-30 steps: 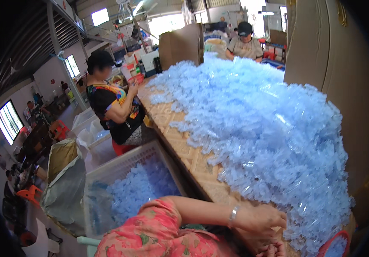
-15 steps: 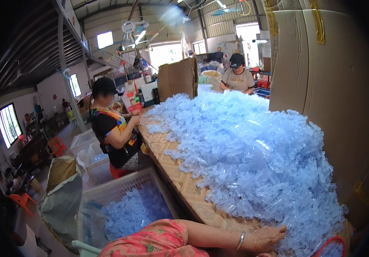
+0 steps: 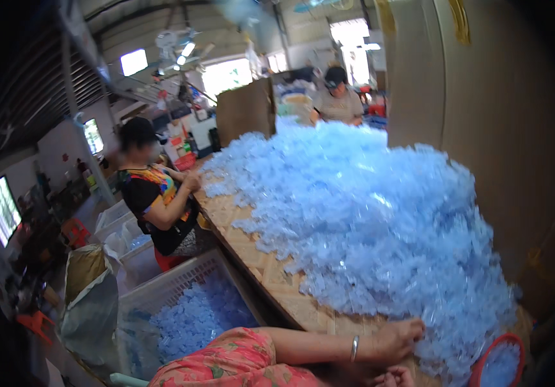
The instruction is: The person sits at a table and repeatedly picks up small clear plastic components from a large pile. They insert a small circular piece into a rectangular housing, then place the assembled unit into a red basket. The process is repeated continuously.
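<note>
My left hand (image 3: 399,340), with a silver bangle (image 3: 354,348) at the wrist and a red floral sleeve (image 3: 226,361), rests at the near edge of a big heap of clear, bluish plastic pieces (image 3: 368,226). Its fingers curl inward, and what they hold, if anything, does not show. Just below it, at the lower picture edge, part of my right hand (image 3: 396,377) shows with bent fingers. Anything inside that hand is too small to make out. A red-rimmed basket (image 3: 475,373) of the same pieces stands at the right.
The heap lies on a brown patterned tabletop (image 3: 277,274). Tall cardboard (image 3: 509,129) walls the right side. A white crate (image 3: 210,263) of pieces and a sack (image 3: 90,309) stand left of the table. One person (image 3: 161,193) works at the left edge, another (image 3: 337,100) at the far end.
The whole view has shifted, so the scene sits farther left. More of my right hand and of the red basket shows. My left hand stays by the heap's near edge.
</note>
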`<state>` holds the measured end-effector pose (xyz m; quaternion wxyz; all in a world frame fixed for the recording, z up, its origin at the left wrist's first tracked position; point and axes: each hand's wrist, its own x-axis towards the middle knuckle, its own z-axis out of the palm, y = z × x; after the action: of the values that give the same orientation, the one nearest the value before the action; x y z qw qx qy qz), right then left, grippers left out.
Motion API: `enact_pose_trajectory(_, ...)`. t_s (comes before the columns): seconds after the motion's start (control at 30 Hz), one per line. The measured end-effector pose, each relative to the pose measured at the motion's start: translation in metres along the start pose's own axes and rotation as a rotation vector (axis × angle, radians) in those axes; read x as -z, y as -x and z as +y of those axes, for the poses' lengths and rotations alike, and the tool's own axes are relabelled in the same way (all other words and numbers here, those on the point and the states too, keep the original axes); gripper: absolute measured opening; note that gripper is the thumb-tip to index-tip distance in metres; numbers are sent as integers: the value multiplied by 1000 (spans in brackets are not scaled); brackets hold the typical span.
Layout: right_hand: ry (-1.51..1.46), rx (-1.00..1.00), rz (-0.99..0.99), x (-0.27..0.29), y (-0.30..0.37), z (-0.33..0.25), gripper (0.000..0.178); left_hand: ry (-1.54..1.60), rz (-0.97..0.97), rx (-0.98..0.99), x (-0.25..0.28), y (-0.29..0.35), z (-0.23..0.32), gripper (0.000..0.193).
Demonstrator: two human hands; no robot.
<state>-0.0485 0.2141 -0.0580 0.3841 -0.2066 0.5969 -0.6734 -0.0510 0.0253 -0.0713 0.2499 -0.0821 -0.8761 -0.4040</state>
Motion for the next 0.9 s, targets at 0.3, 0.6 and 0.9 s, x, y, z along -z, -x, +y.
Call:
enact_pose_trajectory(0.3,-56,-68,56,1,-10,0,20,589,15,581,36,5,-2,6)
enact_pose_trajectory(0.6,-127,-30,86,3,-6,-3,28,787,9,653,44,10,4,9)
enact_pose_trajectory(0.9,-218,35,227,-1,-12,-1,39,934,-169,723,46,27,17,31)
